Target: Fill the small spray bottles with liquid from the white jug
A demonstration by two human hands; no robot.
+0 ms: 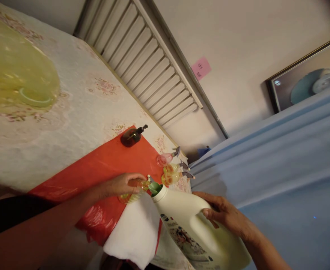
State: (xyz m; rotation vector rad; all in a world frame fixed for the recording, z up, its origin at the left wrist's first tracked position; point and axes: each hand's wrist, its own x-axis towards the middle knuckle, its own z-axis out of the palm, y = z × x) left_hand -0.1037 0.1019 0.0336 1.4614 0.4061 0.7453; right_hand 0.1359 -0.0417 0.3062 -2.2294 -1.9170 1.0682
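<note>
The white jug (198, 228) runs off the bottom edge, its label print too blurred to read; the left hand (124, 184) covers much of the small yellow bottle (133, 191), and the pink note (201, 68) carries what may be handwriting, illegible

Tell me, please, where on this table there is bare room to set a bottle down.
Bare room: the flowered tablecloth between the yellow plastic cover and the dark pump bottle, and the red sheet behind the left hand. Crowded: the spray bottles, white towel and the white jug in the right hand.
</note>
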